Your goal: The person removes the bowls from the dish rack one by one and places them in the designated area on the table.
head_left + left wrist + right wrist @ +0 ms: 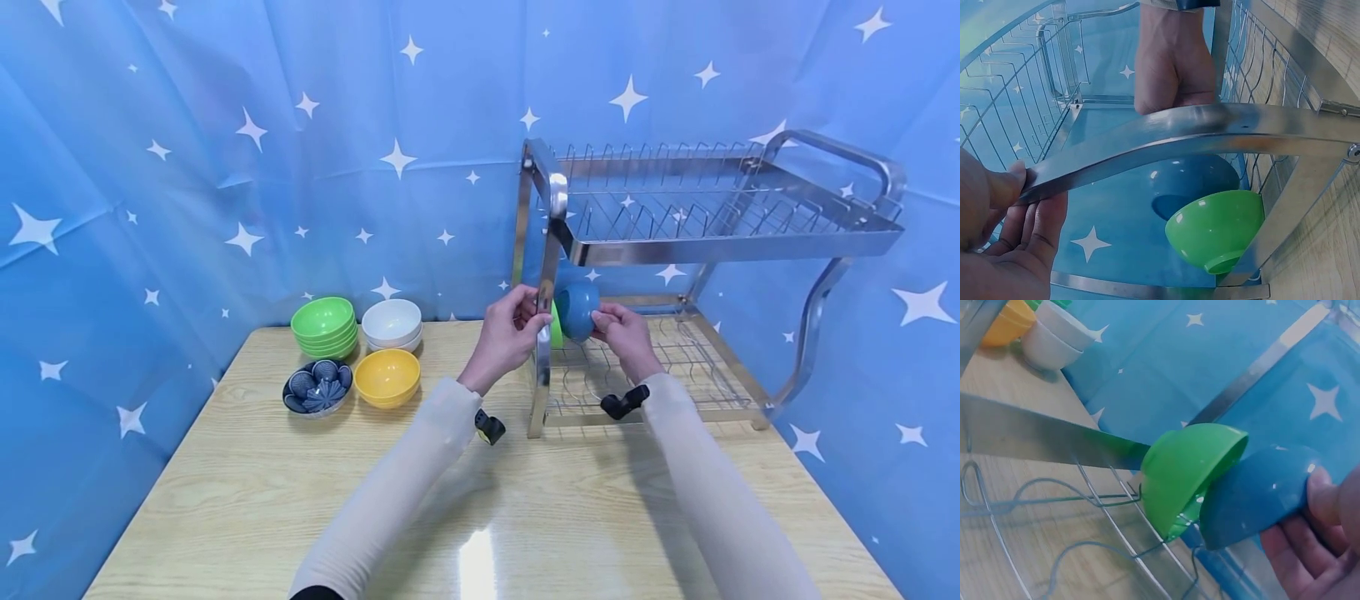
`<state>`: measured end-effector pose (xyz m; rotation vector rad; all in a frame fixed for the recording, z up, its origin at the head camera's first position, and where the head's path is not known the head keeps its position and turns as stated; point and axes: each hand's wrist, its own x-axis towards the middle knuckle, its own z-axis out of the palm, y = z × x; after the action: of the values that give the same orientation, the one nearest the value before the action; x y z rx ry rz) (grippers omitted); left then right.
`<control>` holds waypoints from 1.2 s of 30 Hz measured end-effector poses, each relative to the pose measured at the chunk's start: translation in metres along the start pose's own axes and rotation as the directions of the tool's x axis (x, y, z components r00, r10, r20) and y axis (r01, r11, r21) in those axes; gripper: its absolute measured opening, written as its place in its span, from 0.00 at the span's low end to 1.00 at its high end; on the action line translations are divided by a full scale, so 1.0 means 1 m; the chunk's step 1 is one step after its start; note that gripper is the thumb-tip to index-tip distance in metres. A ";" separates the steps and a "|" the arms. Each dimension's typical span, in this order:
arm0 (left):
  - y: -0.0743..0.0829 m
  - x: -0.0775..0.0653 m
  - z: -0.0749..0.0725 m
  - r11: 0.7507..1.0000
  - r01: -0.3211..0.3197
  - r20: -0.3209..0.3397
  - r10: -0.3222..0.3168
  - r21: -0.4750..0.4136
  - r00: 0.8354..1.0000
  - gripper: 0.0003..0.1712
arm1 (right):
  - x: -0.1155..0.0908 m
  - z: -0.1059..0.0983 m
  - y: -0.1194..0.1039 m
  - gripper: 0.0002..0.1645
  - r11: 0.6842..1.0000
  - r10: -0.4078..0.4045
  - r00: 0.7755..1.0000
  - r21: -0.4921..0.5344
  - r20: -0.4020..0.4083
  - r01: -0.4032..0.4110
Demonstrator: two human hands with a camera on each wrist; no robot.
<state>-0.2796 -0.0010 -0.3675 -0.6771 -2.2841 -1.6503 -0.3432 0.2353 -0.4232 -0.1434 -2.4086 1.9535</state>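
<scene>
A two-tier metal dish rack stands on the right side of the table. My left hand grips its left front upright between thumb and fingers. Inside the lower tier, a blue bowl is tilted on its side, and my right hand pinches its rim and outer wall from the right. A green bowl stands on edge in the wire slots at the rack's left end, close beside the blue one. In the head view the upright mostly hides the green bowl.
On the table's back left are a stack of green bowls, stacked white bowls, a yellow bowl and a dark blue patterned bowl. The rack's upper tier overhangs both hands' work. A starry blue curtain hangs behind.
</scene>
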 end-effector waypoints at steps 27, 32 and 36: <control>0.005 0.000 0.004 1.000 0.009 -0.013 -0.009 -0.010 1.000 0.09 | -0.059 -0.019 -0.032 0.13 0.720 -0.477 0.879 -0.570 0.006 0.395; 0.003 -0.001 0.003 1.000 0.001 -0.022 -0.001 0.001 1.000 0.09 | -0.069 -0.018 -0.032 0.09 0.600 -0.627 0.778 -0.607 0.050 0.522; 0.001 -0.003 0.003 1.000 0.005 -0.025 -0.004 0.003 1.000 0.08 | -0.078 -0.020 -0.031 0.09 0.516 -0.702 0.706 -0.620 0.089 0.591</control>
<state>-0.2765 0.0018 -0.3686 -0.6474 -2.2720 -1.6477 -0.2651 0.2406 -0.3861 0.5006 -2.3562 0.7565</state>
